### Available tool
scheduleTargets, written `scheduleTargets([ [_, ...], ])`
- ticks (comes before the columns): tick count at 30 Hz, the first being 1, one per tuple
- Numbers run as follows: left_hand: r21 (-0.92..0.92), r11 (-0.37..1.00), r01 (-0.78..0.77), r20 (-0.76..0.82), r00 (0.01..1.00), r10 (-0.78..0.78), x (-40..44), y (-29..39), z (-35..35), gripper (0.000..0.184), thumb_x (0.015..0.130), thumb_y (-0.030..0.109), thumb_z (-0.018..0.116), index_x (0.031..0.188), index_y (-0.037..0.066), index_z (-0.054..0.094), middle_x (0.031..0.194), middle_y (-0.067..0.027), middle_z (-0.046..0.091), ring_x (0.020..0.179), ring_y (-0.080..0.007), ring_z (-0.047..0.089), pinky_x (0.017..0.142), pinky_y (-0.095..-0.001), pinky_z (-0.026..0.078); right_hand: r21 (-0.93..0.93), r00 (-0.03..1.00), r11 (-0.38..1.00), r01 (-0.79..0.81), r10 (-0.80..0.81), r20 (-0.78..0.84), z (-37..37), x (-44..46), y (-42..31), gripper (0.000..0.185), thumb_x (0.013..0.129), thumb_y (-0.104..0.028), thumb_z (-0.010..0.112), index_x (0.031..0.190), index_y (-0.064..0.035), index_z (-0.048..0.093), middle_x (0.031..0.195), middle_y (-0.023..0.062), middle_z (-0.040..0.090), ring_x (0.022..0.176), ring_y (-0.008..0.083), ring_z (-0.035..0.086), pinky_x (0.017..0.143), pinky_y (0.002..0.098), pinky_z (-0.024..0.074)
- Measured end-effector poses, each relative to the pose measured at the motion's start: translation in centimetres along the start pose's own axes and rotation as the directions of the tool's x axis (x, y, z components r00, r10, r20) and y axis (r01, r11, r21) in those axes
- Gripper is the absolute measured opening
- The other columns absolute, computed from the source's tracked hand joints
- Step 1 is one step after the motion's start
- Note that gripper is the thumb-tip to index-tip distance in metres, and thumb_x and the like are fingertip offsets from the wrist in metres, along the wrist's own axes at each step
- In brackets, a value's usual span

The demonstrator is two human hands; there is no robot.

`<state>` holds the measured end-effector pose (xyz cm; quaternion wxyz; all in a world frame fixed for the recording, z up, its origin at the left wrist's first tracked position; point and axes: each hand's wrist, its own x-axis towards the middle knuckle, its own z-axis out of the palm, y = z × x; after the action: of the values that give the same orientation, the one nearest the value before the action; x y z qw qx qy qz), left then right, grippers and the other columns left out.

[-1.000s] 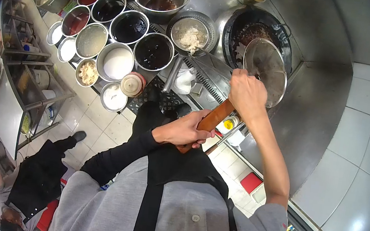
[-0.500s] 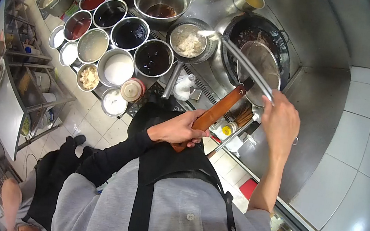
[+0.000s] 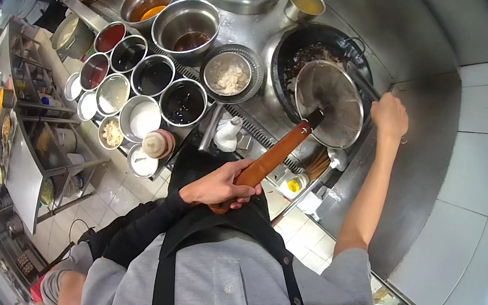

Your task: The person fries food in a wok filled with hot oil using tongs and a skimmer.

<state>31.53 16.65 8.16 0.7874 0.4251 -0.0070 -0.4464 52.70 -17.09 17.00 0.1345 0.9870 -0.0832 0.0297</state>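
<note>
My left hand point(image 3: 223, 187) is closed round the thick wooden handle point(image 3: 267, 162) of a round strainer point(image 3: 330, 115), whose disc rests over the near side of a black wok point(image 3: 296, 47). Dark bits lie in the wok beyond it. At the wok's right edge, my right hand point(image 3: 390, 115) is closed on the long metal handle of a ladle point(image 3: 361, 80). That handle slants into the wok, and the ladle's bowl cannot be made out. To the left of the wok stands a bowl with pale, lumpy food point(image 3: 229, 79), set on a perforated metal dish.
Several metal pots of sauces and powders point(image 3: 152, 76) stand to the left. A white bottle point(image 3: 228, 134) and a yellow-capped jar point(image 3: 295, 185) sit near the counter's front edge. A small metal pot point(image 3: 305, 5) is behind the wok. Another person point(image 3: 74, 272) is at lower left.
The ladle has swung from beside the bowl of pale food to the right, into the wok. My right hand moved slightly up and right. My left hand keeps its hold; the view has shifted.
</note>
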Motion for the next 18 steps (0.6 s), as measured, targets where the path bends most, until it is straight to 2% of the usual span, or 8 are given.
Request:
scheduleTargets([
  [3,-0.026,0.999,-0.024,-0.031,0.999,0.023,0.1,0.0,-0.4,0.057,0.1,-0.002,0.063,0.152,0.001,0.039,0.106,-0.0043,0.06,0.072,-0.0078,0.052,0.058,-0.0238,0.048,0.0,0.999,1.0,-0.029,0.029,-0.021,0.3,-1.1,1.2,0.028,0.098,-0.027,0.067,0.101,-0.0012,0.076,0.104,0.0239,0.076,0.101,0.0444,0.073,0.087,0.0535,0.0573],
  [6,-0.024,0.999,-0.039,-0.047,0.998,0.038,0.1,0.0,-0.9,0.058,0.1,-0.003,0.062,0.153,0.002,0.039,0.107,-0.0042,0.06,0.073,-0.0083,0.052,0.058,-0.0237,0.048,0.032,0.993,0.994,-0.101,0.103,-0.057,-2.7,-3.7,0.7,0.028,0.099,-0.028,0.067,0.102,-0.0011,0.076,0.106,0.0241,0.076,0.101,0.0455,0.072,0.088,0.0542,0.0569],
  [9,-0.048,0.997,-0.061,-0.061,0.996,0.058,-0.1,-0.2,-1.6,0.056,0.1,-0.002,0.061,0.152,0.001,0.039,0.106,-0.0036,0.059,0.072,-0.0079,0.052,0.059,-0.0239,0.048,0.077,0.998,0.996,-0.045,0.048,-0.039,-5.7,-7.1,-2.4,0.031,0.101,-0.031,0.065,0.109,-0.0021,0.072,0.105,0.0253,0.074,0.101,0.0471,0.07,0.087,0.0559,0.0546],
  [10,-0.027,0.997,-0.075,-0.055,0.996,0.074,-0.2,-0.3,-2.0,0.054,0.101,-0.002,0.061,0.151,0.001,0.04,0.106,-0.0036,0.059,0.072,-0.008,0.052,0.058,-0.0242,0.049,0.112,0.999,0.994,-0.011,0.015,-0.03,-6.1,-8.2,-3.8,0.032,0.102,-0.033,0.064,0.112,-0.0029,0.071,0.106,0.0258,0.074,0.103,0.0477,0.069,0.087,0.0566,0.0535],
  [13,0.008,0.992,-0.122,-0.044,0.991,0.122,0.5,-1.0,-3.4,0.049,0.101,0.0,0.061,0.146,0.001,0.041,0.104,-0.0037,0.059,0.069,-0.0081,0.052,0.058,-0.0251,0.049,0.198,0.981,0.961,0.194,-0.193,-0.028,-5.4,-10.3,-8.0,0.027,0.1,-0.032,0.067,0.107,-0.0059,0.069,0.099,0.0236,0.074,0.097,0.0476,0.07,0.083,0.0568,0.0541],
  [14,0.047,0.989,-0.143,-0.046,0.988,0.146,0.9,-1.2,-3.8,0.048,0.101,0.0,0.061,0.145,0.001,0.042,0.103,-0.0037,0.059,0.069,-0.0082,0.052,0.058,-0.0252,0.049,0.167,0.959,0.945,0.282,-0.281,-0.03,-5.4,-10.7,-10.0,0.024,0.097,-0.026,0.07,0.106,-0.0031,0.071,0.097,0.0206,0.076,0.09,0.0423,0.074,0.077,0.0522,0.0587],
  [16,0.113,0.981,-0.157,-0.032,0.986,0.161,1.2,-1.7,-3.9,0.046,0.101,0.0,0.061,0.143,0.001,0.042,0.102,-0.0037,0.059,0.069,-0.0083,0.052,0.058,-0.0254,0.049,0.192,0.893,0.875,0.445,-0.451,-0.012,-4.1,-10.8,-12.6,0.025,0.096,-0.024,0.071,0.105,-0.0008,0.071,0.096,0.0208,0.076,0.087,0.0412,0.075,0.076,0.0507,0.0601],
  [18,0.098,0.979,-0.181,-0.039,0.982,0.186,1.3,-1.8,-3.7,0.041,0.1,-0.001,0.059,0.137,0.0,0.044,0.1,-0.0038,0.058,0.068,-0.009,0.053,0.058,-0.026,0.05,0.195,0.85,0.84,0.507,-0.524,0.046,-3.0,-10.9,-14.7,0.023,0.095,-0.023,0.071,0.099,-0.0003,0.071,0.094,0.0224,0.075,0.089,0.0424,0.074,0.077,0.0516,0.0589],
])
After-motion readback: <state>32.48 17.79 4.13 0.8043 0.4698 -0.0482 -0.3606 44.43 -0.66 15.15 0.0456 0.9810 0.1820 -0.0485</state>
